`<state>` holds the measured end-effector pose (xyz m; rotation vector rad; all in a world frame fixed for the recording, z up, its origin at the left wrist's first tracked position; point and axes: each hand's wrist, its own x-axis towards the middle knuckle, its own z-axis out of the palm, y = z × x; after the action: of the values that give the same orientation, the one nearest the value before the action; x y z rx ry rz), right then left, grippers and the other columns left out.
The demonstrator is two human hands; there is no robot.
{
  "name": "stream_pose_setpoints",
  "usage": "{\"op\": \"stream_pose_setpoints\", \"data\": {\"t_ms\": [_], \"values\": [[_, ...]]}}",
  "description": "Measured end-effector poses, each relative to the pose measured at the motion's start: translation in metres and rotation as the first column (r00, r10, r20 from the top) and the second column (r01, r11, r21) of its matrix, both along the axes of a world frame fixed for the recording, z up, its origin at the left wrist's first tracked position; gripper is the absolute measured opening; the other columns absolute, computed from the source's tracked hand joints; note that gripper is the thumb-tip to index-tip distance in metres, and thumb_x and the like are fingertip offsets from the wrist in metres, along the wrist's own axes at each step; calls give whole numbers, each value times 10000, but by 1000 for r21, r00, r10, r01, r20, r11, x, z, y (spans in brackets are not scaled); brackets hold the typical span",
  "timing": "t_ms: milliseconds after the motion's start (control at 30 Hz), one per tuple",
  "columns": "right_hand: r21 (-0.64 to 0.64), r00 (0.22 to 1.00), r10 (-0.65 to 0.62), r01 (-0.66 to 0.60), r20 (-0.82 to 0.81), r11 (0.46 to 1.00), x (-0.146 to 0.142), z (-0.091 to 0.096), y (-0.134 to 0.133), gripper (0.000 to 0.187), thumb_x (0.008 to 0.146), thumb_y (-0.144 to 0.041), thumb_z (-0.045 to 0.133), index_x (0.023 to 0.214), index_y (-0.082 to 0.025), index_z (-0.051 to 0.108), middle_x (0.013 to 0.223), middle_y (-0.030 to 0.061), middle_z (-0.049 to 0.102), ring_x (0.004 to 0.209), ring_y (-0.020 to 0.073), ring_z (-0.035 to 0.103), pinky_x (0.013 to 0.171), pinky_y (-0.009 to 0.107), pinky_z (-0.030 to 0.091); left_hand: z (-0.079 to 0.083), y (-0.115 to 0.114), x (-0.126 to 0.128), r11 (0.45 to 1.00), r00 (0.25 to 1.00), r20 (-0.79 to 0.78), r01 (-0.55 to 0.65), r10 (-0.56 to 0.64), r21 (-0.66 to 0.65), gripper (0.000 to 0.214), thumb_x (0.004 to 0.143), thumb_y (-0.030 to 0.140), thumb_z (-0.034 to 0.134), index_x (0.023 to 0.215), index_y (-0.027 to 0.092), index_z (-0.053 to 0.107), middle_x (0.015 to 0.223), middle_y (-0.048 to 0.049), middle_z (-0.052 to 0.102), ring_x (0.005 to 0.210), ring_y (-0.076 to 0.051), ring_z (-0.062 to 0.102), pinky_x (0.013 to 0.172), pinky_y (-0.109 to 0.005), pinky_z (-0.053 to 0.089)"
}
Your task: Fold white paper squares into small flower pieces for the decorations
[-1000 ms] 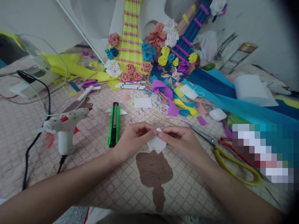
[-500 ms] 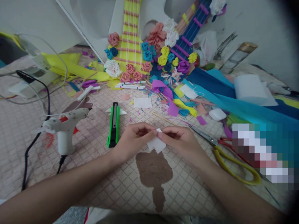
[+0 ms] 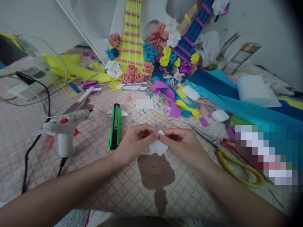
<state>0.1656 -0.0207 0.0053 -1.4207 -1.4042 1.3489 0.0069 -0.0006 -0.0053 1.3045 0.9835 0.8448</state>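
A small folded piece of white paper is pinched between both hands, its pointed top at the thumbs. My left hand grips its left side with thumb and fingers closed. On the other side, my right hand pinches it the same way, the fingers partly tucked behind. Left of the hands lies a green and black utility knife. Beyond them is a flat white paper rectangle. Scissors with yellow and red handles lie to the right, close to my right forearm.
A white glue gun with its cord stands at left. Paper guitars, one yellow, one blue, with paper roses lean at the back. Paper scraps, a paper roll and blue crepe paper lie across the table.
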Motion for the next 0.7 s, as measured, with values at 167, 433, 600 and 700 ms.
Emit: {"op": "stream_pose_setpoints", "data": {"t_ms": [167, 433, 600, 700], "values": [[-24, 1000, 13, -13, -2, 1000, 0, 0, 0, 146, 700, -297, 611, 675, -157, 645, 629, -5, 580, 586, 100, 497, 520, 213, 376, 0, 1, -1, 1000, 1000, 11, 6, -6, 24, 126, 738, 263, 603, 712, 142, 628, 661, 5, 600, 616, -85, 526, 563, -179, 416], [-14, 999, 41, -41, 4, 999, -1, -1, 0, 141, 702, -280, 612, 647, -151, 626, 612, -11, 554, 580, 91, 476, 517, 206, 366, -1, 1, -1, 1000, 999, -47, -12, 12, 8, 133, 739, 264, 593, 699, 139, 616, 621, 14, 571, 578, -77, 498, 517, -170, 390], [-22, 1000, 26, -26, 1, 999, 0, -1, 0, 145, 699, -279, 622, 642, -146, 626, 600, -16, 545, 565, 83, 464, 506, 200, 355, -2, 1, -1, 1000, 1000, -26, -1, 1, 7, 139, 743, 271, 588, 711, 140, 617, 630, 12, 574, 587, -79, 505, 528, -172, 398], [-14, 1000, 0, 0, -7, 1000, 1, -2, 1, 144, 695, -293, 633, 661, -153, 636, 612, -17, 556, 565, 81, 472, 505, 198, 358, -2, 0, -2, 1000, 1000, -16, 5, -4, 11, 150, 749, 277, 584, 706, 137, 617, 624, 13, 567, 576, -76, 496, 520, -171, 389]]}}
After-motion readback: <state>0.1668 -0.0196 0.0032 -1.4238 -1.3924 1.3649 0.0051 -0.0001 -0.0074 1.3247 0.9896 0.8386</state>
